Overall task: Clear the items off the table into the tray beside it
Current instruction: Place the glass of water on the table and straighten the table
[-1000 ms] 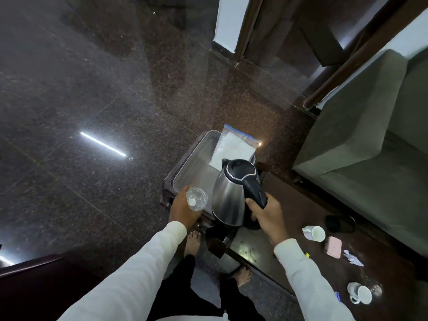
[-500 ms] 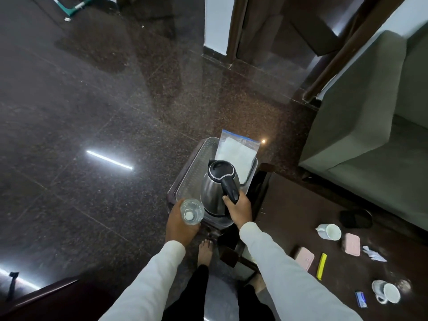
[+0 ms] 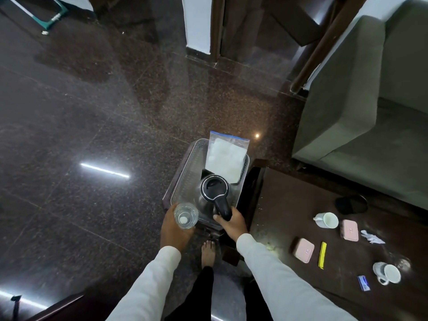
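Since a second ago, the kettle (image 3: 212,195) has travelled away from above the table edge and now sits low inside the tray (image 3: 185,172), while I see more of the tabletop than before. At far left of the group, my left hand (image 3: 174,229) is wrapped around a clear glass (image 3: 186,215), held upright at the tray's near corner; whether the glass touches the rim I cannot tell. Beside it, my right hand (image 3: 231,222) is closed around the kettle's black handle, the steel body within the tray walls. Behind the kettle, a zip bag (image 3: 225,156) of white material leans against the tray's far end. To the right, the dark table (image 3: 289,205) carries the remaining items: a pink case (image 3: 303,250), a yellow stick (image 3: 322,254) just beside it, a white cup (image 3: 327,220), a second pink case (image 3: 350,230), a black disc (image 3: 351,204) farther back, crumpled white paper (image 3: 372,237), a small blue packet (image 3: 363,283), and a second white cup (image 3: 388,273) lying tilted near the front.
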